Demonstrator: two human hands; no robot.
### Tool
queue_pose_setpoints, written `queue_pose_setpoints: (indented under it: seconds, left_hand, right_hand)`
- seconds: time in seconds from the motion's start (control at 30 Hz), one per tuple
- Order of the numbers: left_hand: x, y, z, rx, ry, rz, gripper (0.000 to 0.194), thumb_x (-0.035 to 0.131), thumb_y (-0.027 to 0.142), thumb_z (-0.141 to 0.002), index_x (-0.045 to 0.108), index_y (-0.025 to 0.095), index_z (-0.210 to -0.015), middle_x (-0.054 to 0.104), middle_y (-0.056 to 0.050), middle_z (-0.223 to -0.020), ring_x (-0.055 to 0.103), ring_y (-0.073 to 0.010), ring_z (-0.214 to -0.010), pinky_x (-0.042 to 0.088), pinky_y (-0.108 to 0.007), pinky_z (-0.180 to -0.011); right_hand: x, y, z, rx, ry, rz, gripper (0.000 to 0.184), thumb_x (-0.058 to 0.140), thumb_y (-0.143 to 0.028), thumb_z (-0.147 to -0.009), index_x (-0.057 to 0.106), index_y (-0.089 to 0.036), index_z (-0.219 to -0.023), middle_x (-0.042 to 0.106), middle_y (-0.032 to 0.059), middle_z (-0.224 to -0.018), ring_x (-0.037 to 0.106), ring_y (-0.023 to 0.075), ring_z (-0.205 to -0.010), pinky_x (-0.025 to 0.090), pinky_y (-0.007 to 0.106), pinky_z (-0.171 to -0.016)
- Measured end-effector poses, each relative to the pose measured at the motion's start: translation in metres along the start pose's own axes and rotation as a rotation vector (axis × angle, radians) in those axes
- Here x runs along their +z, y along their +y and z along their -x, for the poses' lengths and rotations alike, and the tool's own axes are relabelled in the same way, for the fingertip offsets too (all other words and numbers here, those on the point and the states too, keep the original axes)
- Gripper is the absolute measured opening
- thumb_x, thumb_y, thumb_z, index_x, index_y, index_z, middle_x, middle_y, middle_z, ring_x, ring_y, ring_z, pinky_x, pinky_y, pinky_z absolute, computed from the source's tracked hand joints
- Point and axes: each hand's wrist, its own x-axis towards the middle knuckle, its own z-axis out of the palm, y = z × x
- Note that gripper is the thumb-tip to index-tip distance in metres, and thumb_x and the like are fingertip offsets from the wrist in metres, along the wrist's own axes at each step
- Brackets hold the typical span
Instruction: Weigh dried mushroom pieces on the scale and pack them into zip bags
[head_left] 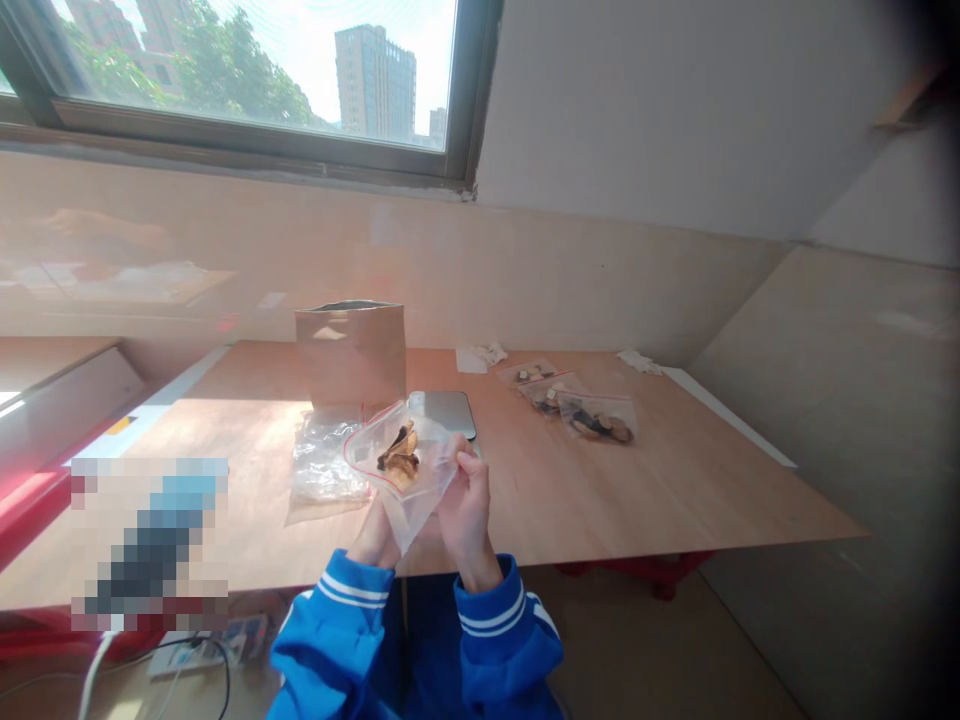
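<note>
Both hands, L & R, fingers pinched on zip bag w/ dried pieces; above table, scale behind.

Brown paper bag, grey scale, filled zip bags, empty clear bags, wooden table

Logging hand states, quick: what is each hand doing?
Left hand: holding the clear red-zip plastic bag of dried brown pieces.
Right hand: pinching the same bag.

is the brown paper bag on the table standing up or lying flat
Standing upright: the brown paper bag rests on its base on the table, its open top facing up.
</note>
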Motion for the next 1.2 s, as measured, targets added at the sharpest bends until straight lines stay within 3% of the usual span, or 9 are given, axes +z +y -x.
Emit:
queue_pose_setpoints:
  seconds: [0.1, 0.17, 0.3, 0.37, 0.5, 0.67, 0.87, 1.07, 1.2]
  left_hand:
    - [-0.008, 0.007, 0.002, -0.057, -0.07, 0.153, 0.063, 0.05, 0.07, -0.075, 0.057, 0.025, -0.119, 0.069, -0.013, -0.104, 0.066, -0.0322, -0.092, 0.055, -0.041, -0.063]
    - [-0.016, 0.015, 0.003, -0.038, -0.067, 0.189, 0.06, 0.047, 0.068, -0.078, 0.055, 0.026, -0.121, 0.068, -0.013, -0.11, 0.067, -0.0308, -0.092, 0.055, -0.039, -0.065]
    - [-0.024, 0.026, 0.003, -0.018, 0.055, 0.236, 0.061, 0.04, 0.068, -0.082, 0.058, 0.022, -0.119, 0.069, -0.013, -0.108, 0.067, -0.0279, -0.085, 0.052, -0.032, -0.054]
    - [-0.025, 0.029, 0.002, 0.004, 0.119, 0.24, 0.06, 0.042, 0.065, -0.083, 0.056, 0.022, -0.123, 0.07, -0.013, -0.107, 0.067, -0.0267, -0.082, 0.051, -0.03, -0.051]
    - [-0.028, 0.028, -0.001, 0.02, 0.133, 0.181, 0.053, 0.043, 0.058, -0.085, 0.056, 0.024, -0.124, 0.071, -0.008, -0.107, 0.067, -0.025, -0.081, 0.05, -0.029, -0.05]
    - [-0.028, 0.025, -0.005, 0.037, 0.156, 0.111, 0.051, 0.046, 0.053, -0.086, 0.058, 0.019, -0.122, 0.071, -0.009, -0.107, 0.066, -0.0277, -0.095, 0.055, -0.034, -0.067]
    - [-0.027, 0.022, -0.006, 0.106, 0.118, 0.093, 0.045, 0.062, 0.04, -0.081, 0.062, 0.015, -0.119, 0.062, -0.011, -0.127, 0.055, -0.0257, -0.12, 0.046, -0.033, -0.099]
    - [-0.031, 0.018, -0.009, 0.048, 0.268, 0.101, 0.037, 0.073, 0.031, -0.072, 0.07, 0.017, -0.106, 0.069, -0.009, -0.116, 0.06, -0.0246, -0.114, 0.048, -0.033, -0.098]
    - [-0.033, 0.017, -0.011, 0.05, 0.245, 0.021, 0.048, 0.076, 0.04, -0.066, 0.07, 0.016, -0.107, 0.069, -0.01, -0.116, 0.06, -0.0263, -0.114, 0.046, -0.036, -0.101]
  right_hand:
    - [-0.008, 0.005, -0.003, 0.014, -0.057, 0.176, 0.02, 0.036, -0.038, -0.079, 0.032, -0.023, -0.066, 0.033, -0.0034, -0.061, 0.037, 0.0133, -0.055, 0.038, 0.025, -0.054]
    - [-0.014, 0.009, -0.007, -0.004, -0.071, 0.332, 0.022, 0.037, -0.036, -0.083, 0.034, -0.023, -0.065, 0.035, -0.0039, -0.061, 0.037, 0.0131, -0.055, 0.036, 0.025, -0.053]
    - [-0.024, 0.015, -0.015, -0.183, -0.057, 0.675, 0.026, 0.041, -0.034, -0.088, 0.041, -0.022, -0.066, 0.045, -0.0008, -0.072, 0.045, 0.015, -0.071, 0.04, 0.027, -0.066]
    - [-0.026, 0.015, -0.015, -0.267, -0.008, 0.771, 0.016, 0.047, -0.033, -0.088, 0.05, -0.022, -0.076, 0.05, 0.002, -0.086, 0.047, 0.0165, -0.081, 0.042, 0.029, -0.075]
    - [-0.024, 0.002, -0.01, -0.334, 0.069, 0.748, 0.014, 0.053, -0.028, -0.086, 0.056, -0.023, -0.099, 0.054, 0.0046, -0.101, 0.051, 0.0166, -0.085, 0.046, 0.031, -0.08]
    - [-0.017, -0.009, -0.006, -0.287, -0.152, 0.659, 0.02, 0.045, -0.021, -0.089, 0.064, -0.023, -0.09, 0.061, 0.0037, -0.096, 0.058, 0.0168, -0.091, 0.049, 0.029, -0.079]
    - [-0.017, 0.012, -0.011, -0.183, -0.247, 0.647, 0.03, 0.049, -0.014, -0.079, 0.058, -0.022, -0.107, 0.059, 0.0041, -0.111, 0.058, 0.017, -0.101, 0.048, 0.03, -0.088]
    - [-0.016, 0.024, -0.013, -0.182, -0.232, 0.609, 0.042, 0.055, -0.022, -0.081, 0.051, -0.025, -0.123, 0.052, 0.007, -0.127, 0.05, 0.0206, -0.118, 0.048, 0.033, -0.093]
    - [-0.018, 0.033, -0.016, -0.141, -0.243, 0.566, 0.04, 0.059, -0.026, -0.08, 0.054, -0.024, -0.12, 0.053, 0.0077, -0.125, 0.054, 0.021, -0.113, 0.053, 0.031, -0.083]
